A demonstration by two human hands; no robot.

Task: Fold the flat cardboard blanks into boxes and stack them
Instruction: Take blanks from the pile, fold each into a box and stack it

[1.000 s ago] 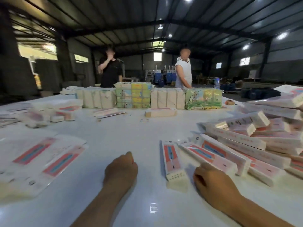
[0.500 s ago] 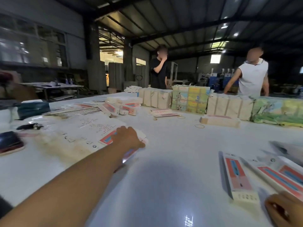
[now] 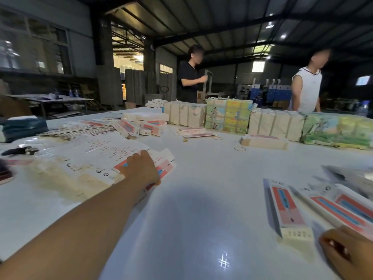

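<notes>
A spread pile of flat white blanks [image 3: 90,158] with red and blue print lies on the left of the white table [image 3: 201,209]. My left hand [image 3: 141,168] reaches out over the pile's right edge, fingers curled over the top blank and thumb at its rim. A folded long box [image 3: 288,211] lies at the right, beside more folded boxes [image 3: 347,207]. My right hand [image 3: 343,253] rests on the table at the bottom right, near that box's end, loosely curled and holding nothing.
Wrapped bundles [image 3: 228,116] line the far edge, where two persons stand behind the table. Folded boxes [image 3: 145,124] lie at the back left, a small stack [image 3: 262,141] at the back, rubber bands [image 3: 239,148] nearby. Dark items [image 3: 20,151] sit at the left edge.
My view has turned left. My left hand went from resting near me out to the pile of flat blanks and now grips its edge. The right hand stayed by the folded box.
</notes>
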